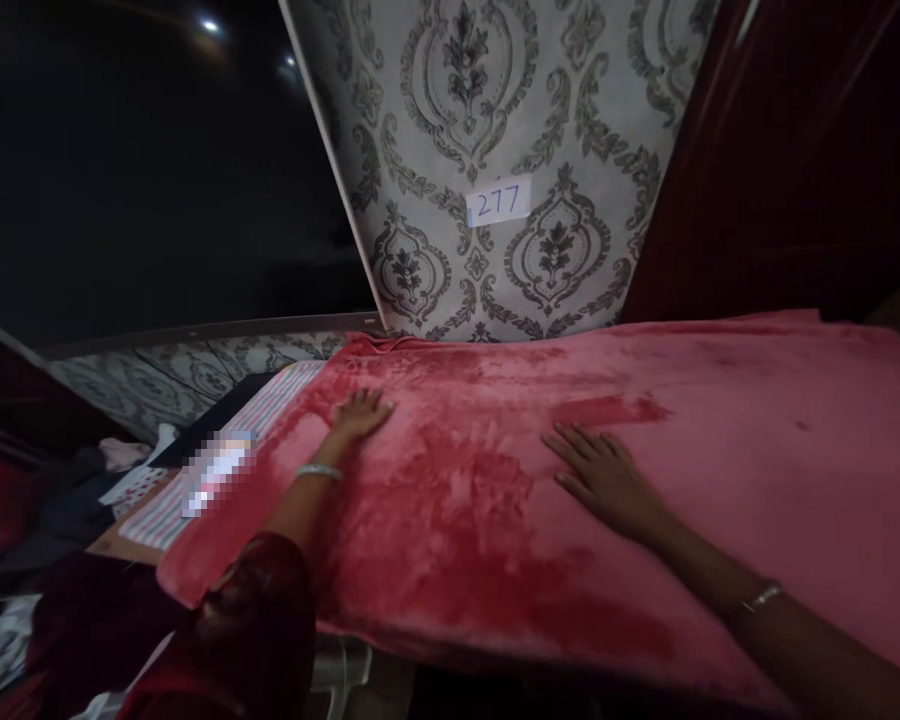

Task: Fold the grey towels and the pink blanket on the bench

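Note:
A plush red-pink blanket (450, 500) lies spread over a table-like surface, its nap brushed into darker and lighter patches. Toward its left part, my left hand (361, 412) rests flat on the cloth, fingers spread. My right hand (604, 470) lies palm down nearer the middle, fingers stretched out and pointing left. Neither hand grips anything. A bracelet circles each wrist. Past the blanket's left edge shows a striped cloth (172, 505), partly covered by it.
Patterned wallpaper (562, 240) rises behind the blanket, with a paper label (499, 200) reading 277. A large dark screen (157, 180) stands at upper left. Piled clothes (45, 530) lie at the left. Part of a pale plastic chair (341, 675) shows below the front edge.

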`<state>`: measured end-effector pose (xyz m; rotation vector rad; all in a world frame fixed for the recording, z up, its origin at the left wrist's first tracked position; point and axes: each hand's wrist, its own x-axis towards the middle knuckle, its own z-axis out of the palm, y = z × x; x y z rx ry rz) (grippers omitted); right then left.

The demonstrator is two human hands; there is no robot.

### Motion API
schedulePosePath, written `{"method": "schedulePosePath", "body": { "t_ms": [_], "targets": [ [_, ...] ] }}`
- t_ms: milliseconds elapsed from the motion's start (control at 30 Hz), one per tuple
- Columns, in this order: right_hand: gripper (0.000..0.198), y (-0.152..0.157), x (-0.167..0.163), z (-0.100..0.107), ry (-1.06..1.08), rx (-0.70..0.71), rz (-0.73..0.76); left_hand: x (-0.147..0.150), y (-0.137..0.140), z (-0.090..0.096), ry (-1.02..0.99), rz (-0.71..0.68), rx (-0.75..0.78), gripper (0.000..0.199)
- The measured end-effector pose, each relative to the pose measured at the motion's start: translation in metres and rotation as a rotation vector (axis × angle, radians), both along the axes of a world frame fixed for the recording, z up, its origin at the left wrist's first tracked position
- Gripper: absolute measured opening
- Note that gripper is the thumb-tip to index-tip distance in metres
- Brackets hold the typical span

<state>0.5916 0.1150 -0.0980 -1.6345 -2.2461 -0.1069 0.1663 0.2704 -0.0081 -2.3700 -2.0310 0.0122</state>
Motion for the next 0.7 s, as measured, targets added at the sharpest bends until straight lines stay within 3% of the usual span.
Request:
{"method": "schedulePosePath", "body": {
  "t_ms": [100,200,267,333,400,500,567,633,700],
  "targets": [
    [0.056,0.001,0.0,0.003,0.011,-0.023,0.002,0.057,-0.032,-0.018,-0.034,-0.175,-0.122,0.075],
    [0.056,0.001,-0.001,0.005,0.012,-0.032,0.0,0.113,-0.071,-0.031,-0.111,-0.437,-0.118,0.074],
    [0.056,0.0,-0.003,0.008,0.005,-0.037,-0.001,0.136,-0.089,-0.032,-0.155,-0.625,-0.143,0.073],
    [0.056,-0.002,-0.003,0.011,-0.008,-0.058,-0.006,0.143,-0.096,-0.028,-0.181,-0.717,-0.152,0.068],
    [0.056,-0.004,-0.003,0.017,-0.025,-0.099,-0.01,0.134,-0.092,-0.025,-0.189,-0.625,-0.078,0.062],
    [0.056,0.0,-0.006,0.035,-0.054,-0.211,-0.043,0.109,-0.078,-0.022,-0.178,-0.303,0.088,0.054],
    [0.055,0.007,-0.019,0.05,-0.057,-0.253,-0.087,0.095,-0.071,-0.023,-0.154,-0.171,0.127,0.054],
    [0.056,0.016,-0.045,0.062,-0.049,-0.219,-0.07,0.088,-0.068,-0.024,-0.132,-0.141,0.124,0.054],
    [0.057,0.023,-0.08,0.067,-0.044,-0.176,0.039,0.087,-0.067,-0.025,-0.121,-0.158,0.107,0.054]
  ]
}}
